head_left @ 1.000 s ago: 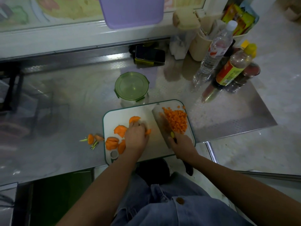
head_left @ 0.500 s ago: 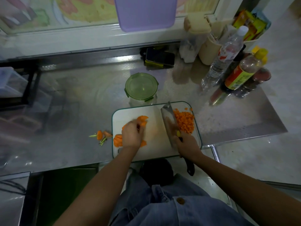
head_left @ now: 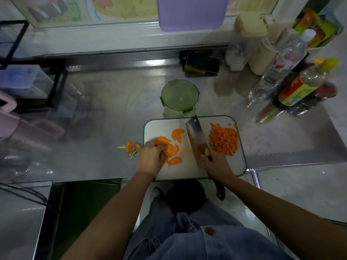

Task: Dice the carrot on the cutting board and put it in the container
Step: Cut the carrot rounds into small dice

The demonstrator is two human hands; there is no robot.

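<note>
The carrot is found on the board (head_left: 159, 126) in two lots: thick slices (head_left: 173, 150) on the left half and a heap of dice (head_left: 224, 140) by the right edge. Several slices are gathered under the left hand (head_left: 151, 158), whose fingers are curled round them. The right hand (head_left: 216, 164) is closed on the handle of the knife (head_left: 196, 137), whose blade is held over the board between the two lots; whether its edge touches cannot be told. The slices are judged stiff, light and somewhat slippery on the cut faces, and are best stacked flat and pinned from above, fingertips tucked back from the blade. The dice are judged loose and apt to scatter, so are best scooped on the blade. The container (head_left: 179, 95) stands on the surface (head_left: 112, 109) just beyond the board with its green lid on; its contents cannot be made out. The left fingertips are blurred and partly hidden by the slices. Trimmed ends (head_left: 129, 147) lie on the surface left of the board.
</note>
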